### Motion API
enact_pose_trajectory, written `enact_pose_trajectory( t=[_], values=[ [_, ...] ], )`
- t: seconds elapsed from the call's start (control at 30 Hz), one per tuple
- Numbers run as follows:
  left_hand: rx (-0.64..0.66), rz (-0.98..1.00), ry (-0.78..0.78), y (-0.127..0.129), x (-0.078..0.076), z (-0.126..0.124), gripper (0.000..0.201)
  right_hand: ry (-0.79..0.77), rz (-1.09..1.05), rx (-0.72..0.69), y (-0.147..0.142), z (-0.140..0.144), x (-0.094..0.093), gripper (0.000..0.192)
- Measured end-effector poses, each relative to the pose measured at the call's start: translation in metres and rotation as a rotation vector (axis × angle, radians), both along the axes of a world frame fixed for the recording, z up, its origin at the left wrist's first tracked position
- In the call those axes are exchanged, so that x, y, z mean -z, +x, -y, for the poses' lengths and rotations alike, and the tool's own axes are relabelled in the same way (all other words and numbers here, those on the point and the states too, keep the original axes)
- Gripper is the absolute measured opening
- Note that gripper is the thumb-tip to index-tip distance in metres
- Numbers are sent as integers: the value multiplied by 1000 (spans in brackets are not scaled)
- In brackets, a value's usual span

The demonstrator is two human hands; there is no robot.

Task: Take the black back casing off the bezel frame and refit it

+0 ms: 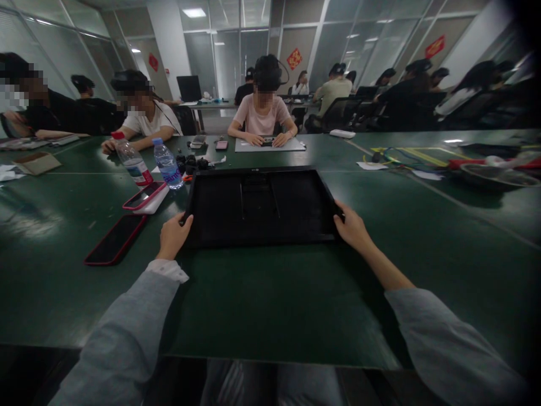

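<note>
A black rectangular computer monitor [220, 211] lies on the green table in front of me, with a raised rim and a small pale mark on its far edge. Darker lines form a bracket-like shape in its middle; I cannot tell whether they are a part or a reflection. My left hand [174, 234] grips the left side, thumb on top of the rim. On the opposite side, my right hand [351, 226] is closed around the rim, fingers partly hidden beneath. Left of the monitor lie a red-edged phone [116, 239] and a pink-cased phone [146, 195].
Two plastic bottles, one red-capped [133, 160] and one blue-capped [168, 164], stand beyond the phones. Cables [401, 157] and a dark bowl [496, 177] lie at the right. Across the green table [287, 304], a person [266, 113] handles a small item on a white board [289, 145].
</note>
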State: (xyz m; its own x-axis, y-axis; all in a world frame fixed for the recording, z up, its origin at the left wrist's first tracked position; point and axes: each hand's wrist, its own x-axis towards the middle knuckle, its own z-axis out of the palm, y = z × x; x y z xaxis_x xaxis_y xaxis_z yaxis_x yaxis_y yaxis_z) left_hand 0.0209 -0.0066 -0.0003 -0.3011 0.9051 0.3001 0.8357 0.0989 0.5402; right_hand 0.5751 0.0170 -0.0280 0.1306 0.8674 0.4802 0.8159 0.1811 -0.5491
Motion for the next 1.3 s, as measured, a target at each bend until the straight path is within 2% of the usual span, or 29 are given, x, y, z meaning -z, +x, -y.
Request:
enact_pose_trajectory(
  t=[0.23, 0.47, 0.63, 0.7, 0.83, 0.93, 1.0, 1.17, 1.3],
  values=[
    [2, 120, -27, -4, 6, -10, 55, 35, 109, 25, -3, 5, -4, 59],
    [-87, 48, -82, -11, -2, -7, 58, 19, 70, -71, -7, 9, -4, 62],
    [-109, -20, -91, -10, -6, -2, 60, 4, 136, -97, -12, 5, 1, 65],
    [-95, -84, -11, -7, -9, 2, 60, 22, 179, -68, -18, 6, 1, 66],
    [-8, -218, 301, 3, -17, 9, 62, 119, 242, -2, -37, 16, -7, 71],
    [71, -283, 414, 12, -21, 14, 63, 164, 293, 18, -54, 27, -15, 79],
    [140, -325, 388, 17, -19, 16, 64, 145, 346, 0, -64, 32, -17, 82],
    [409, -475, 88, 18, -9, 12, 54, -71, 505, -188, -73, 34, -17, 62],
    [422, -477, 6, 15, -8, 8, 55, -103, 534, -187, -69, 32, -18, 59]
  ],
)
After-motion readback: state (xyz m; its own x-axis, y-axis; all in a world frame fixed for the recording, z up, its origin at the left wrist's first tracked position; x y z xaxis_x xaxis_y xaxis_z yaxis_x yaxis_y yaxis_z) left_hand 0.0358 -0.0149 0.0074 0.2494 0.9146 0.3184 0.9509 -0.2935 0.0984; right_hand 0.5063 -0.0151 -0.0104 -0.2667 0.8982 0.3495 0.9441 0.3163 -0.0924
